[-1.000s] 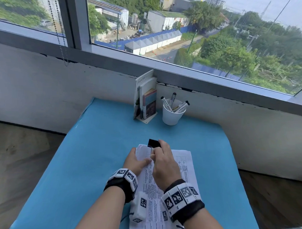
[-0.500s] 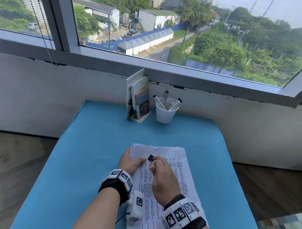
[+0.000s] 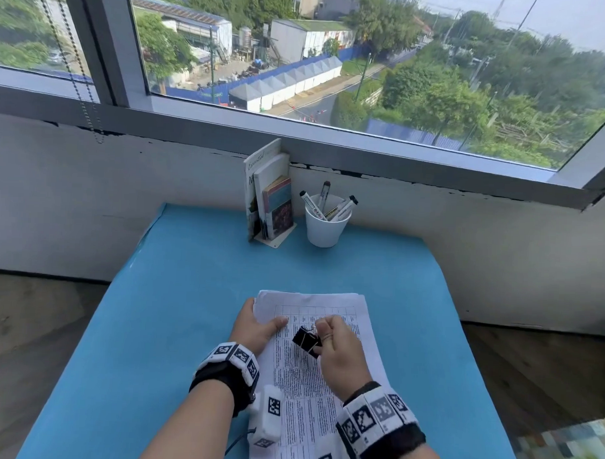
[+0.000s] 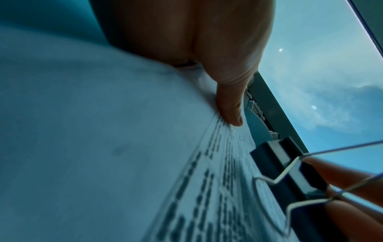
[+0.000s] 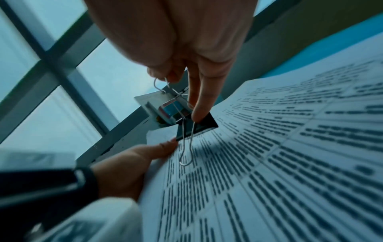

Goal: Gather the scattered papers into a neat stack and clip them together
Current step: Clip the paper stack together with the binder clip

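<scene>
Right hand (image 3: 338,350) pinching one binder clip (image 3: 305,341) above one paper stack (image 3: 322,401), left hand (image 3: 255,327) gripping its edge.

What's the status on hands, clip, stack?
Left hand grips stack at its left edge. Right hand pinches clip over the page, not on the papers. Nothing blocking.

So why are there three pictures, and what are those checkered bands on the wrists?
It is one person, wearing three cameras. The big picture comes from a camera on the head; the other two come from cameras on the wrist bands, looking along the fingers. On the blue table lies a stack of papers. The left hand holds the stack's edge. The right hand pinches a black binder clip over the papers. Further back stand books and a white cup of markers.
</scene>
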Demonstrator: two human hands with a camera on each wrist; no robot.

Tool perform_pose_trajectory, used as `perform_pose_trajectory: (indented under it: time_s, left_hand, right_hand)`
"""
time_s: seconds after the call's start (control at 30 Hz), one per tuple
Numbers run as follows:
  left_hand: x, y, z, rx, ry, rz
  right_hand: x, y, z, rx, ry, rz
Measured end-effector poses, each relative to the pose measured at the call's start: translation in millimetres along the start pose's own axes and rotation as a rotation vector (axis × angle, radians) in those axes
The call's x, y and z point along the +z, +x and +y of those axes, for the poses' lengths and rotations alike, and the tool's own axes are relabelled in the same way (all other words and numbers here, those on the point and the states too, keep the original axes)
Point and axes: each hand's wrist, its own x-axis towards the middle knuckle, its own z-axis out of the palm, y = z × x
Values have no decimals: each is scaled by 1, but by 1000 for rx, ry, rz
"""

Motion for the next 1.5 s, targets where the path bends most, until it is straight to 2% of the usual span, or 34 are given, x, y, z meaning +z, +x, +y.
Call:
perform_pose_trajectory:
  time_s: [0.1,0.3,0.53,0.73,0.83,0.9,1.0,1.13,1.2,1.3,1.5]
  left_hand:
    - [-1,0,0,5,16,-7]
    - [-2,0,1,0,15,-37]
    - [1,-3,3,-16,-26,-37]
    - [0,-2,0,-3,-39,-40]
    - [1,-1,-2,28,-45,-21]
    - [1,1,-4,38,-34,-21]
    - [-1,3,-6,43,-22,-36]
    - [1,1,-2,56,-85,-45]
    - [1,3,-5,55,-123,-51]
    - [-1,6,-11,44,-190,-85]
    - [-1,4,-9,54,-230,-87]
  right_hand:
    - [-2,16,-1,104,68,28]
    - [7,39,-21,211,189,132]
    - [10,38,-27,321,509,203]
    - [4,41,-27,390,502,166]
    - [9,40,-25,475,409,40]
    - [20,35,-21,467,307,-56]
    - [30,22,-22,394,183,-97]
    - [30,9,-28,410,549,-179]
    - [30,8,-25,414,642,-151]
    - [28,10,-22,359,587,-125]
    - [25,13,-24,231,485,-204]
